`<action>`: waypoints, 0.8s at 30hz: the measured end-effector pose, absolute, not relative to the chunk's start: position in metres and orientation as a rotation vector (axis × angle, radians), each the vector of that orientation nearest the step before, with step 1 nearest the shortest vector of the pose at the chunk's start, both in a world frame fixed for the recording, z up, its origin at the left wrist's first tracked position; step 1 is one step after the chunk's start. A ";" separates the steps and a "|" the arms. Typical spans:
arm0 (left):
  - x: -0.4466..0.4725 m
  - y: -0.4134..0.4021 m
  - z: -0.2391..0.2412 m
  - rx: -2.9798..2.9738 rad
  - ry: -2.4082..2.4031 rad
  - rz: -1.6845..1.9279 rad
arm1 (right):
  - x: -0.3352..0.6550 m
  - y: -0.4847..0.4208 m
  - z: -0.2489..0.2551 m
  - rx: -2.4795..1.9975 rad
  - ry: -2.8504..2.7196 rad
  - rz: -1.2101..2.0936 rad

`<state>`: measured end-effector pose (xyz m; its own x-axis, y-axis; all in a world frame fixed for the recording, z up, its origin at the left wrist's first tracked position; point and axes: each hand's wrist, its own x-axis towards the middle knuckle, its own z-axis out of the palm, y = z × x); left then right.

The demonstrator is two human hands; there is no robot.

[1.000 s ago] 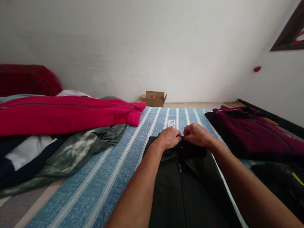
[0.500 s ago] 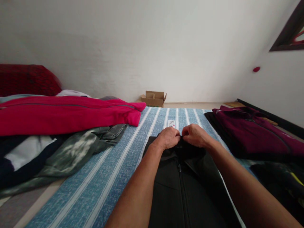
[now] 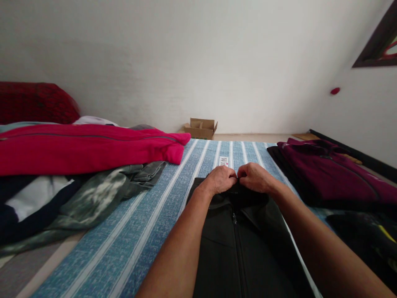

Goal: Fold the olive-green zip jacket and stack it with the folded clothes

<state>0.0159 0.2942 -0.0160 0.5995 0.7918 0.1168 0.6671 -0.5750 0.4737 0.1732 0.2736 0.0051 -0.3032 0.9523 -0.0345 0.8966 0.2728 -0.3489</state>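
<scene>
A black zip-up jacket (image 3: 245,244) lies flat on the blue striped mattress (image 3: 149,223), its zipper running down the middle toward me. My left hand (image 3: 219,180) and my right hand (image 3: 254,177) meet at the far top edge of the jacket, by the collar. Both hands are closed, fingers curled and pinching the black fabric where the zipper ends. The fingertips are hidden behind the knuckles.
A bright pink fleece (image 3: 87,147) lies over a grey-green garment (image 3: 102,194) and dark clothes at left, with a dark red pillow (image 3: 34,101) behind. A maroon jacket (image 3: 335,169) lies at right. A small cardboard box (image 3: 201,127) sits on the floor by the white wall.
Both hands stay at the jacket's collar; they have drawn slightly closer together. Nothing else has moved.
</scene>
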 end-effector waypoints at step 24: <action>0.016 0.294 -0.017 2.440 1.142 0.471 | 0.173 0.273 0.003 -1.736 -2.427 0.354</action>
